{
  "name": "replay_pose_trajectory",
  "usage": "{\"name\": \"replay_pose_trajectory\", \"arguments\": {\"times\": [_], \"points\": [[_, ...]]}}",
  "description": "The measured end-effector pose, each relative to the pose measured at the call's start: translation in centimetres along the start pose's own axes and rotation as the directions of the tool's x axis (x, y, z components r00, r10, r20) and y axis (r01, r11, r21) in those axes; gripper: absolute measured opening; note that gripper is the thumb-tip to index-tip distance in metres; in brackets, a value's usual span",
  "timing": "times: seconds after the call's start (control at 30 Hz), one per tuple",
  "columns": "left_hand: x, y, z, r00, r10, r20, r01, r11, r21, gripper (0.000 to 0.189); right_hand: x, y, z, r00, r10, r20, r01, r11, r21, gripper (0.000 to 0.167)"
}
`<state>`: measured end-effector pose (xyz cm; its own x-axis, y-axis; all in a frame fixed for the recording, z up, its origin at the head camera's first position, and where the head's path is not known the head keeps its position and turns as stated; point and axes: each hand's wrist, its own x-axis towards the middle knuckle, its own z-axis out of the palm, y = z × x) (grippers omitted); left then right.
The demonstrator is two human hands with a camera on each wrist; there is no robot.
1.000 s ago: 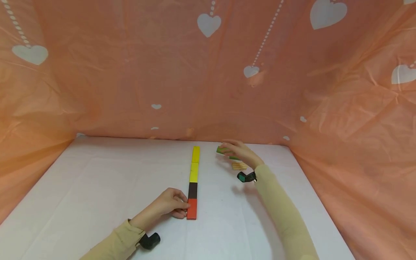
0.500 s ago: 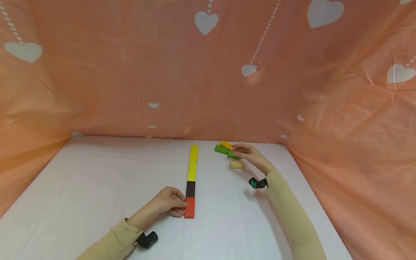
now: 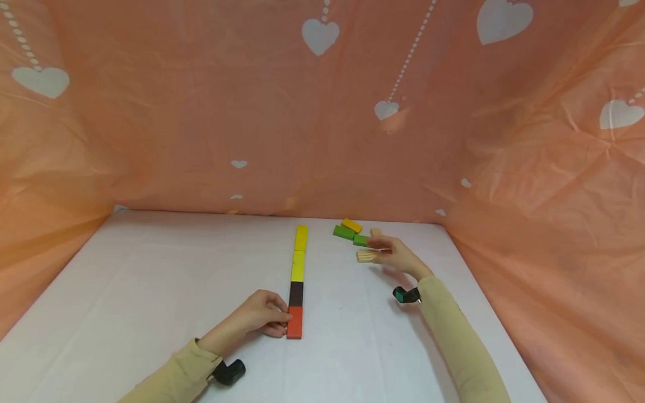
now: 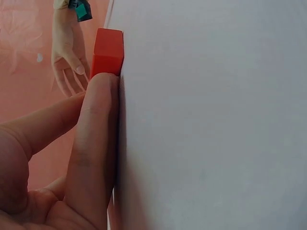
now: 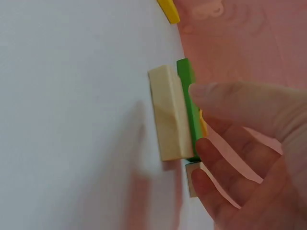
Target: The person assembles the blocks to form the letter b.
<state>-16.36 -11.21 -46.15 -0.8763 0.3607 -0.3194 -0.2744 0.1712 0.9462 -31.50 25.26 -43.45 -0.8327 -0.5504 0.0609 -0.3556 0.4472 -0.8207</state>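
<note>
A straight row of flat coloured blocks runs away from me: a red block (image 3: 295, 323) nearest, then a dark brown block (image 3: 296, 294) and two yellow blocks (image 3: 298, 266). My left hand (image 3: 261, 313) rests at the row's left, fingertips against the side of the red block (image 4: 109, 44). At the back right, my right hand (image 3: 400, 256) hovers beside a natural wood block (image 3: 364, 257), thumb and fingers spread apart. In the right wrist view that wood block (image 5: 168, 115) lies just beyond the fingertips, in front of a green block (image 5: 188, 103).
Past the right hand lie two green blocks (image 3: 344, 232), an orange-yellow block (image 3: 351, 225) and a small-looking wood block (image 3: 375, 232), partly behind the hand. An orange curtain (image 3: 201, 112) with white hearts closes off the back and sides of the white table (image 3: 151, 280).
My right hand has moved right and toward me from over the green blocks to the wood block, uncovering the orange-yellow and green blocks. The left hand stays at the red block.
</note>
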Motion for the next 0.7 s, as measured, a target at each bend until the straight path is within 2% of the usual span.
{"name": "replay_pose_trajectory", "arguments": {"times": [0.2,0.33,0.7], "points": [[0.0,0.1,0.1,1.000,0.005,0.001,-0.005,1.000,0.002,0.019,-0.3,0.4,0.2,0.998,0.055,-0.015,-0.055,0.998,-0.026,0.048],[0.0,0.3,0.1,1.000,0.000,0.001,0.000,1.000,0.004,0.019,-0.3,0.7,0.5,0.999,0.031,-0.031,-0.033,0.997,-0.073,0.045],[-0.3,0.2,0.0,1.000,0.007,-0.003,-0.007,1.000,0.018,0.020,0.3,0.4,1.7,0.997,0.024,-0.074,-0.036,0.986,-0.165,0.036]]}}
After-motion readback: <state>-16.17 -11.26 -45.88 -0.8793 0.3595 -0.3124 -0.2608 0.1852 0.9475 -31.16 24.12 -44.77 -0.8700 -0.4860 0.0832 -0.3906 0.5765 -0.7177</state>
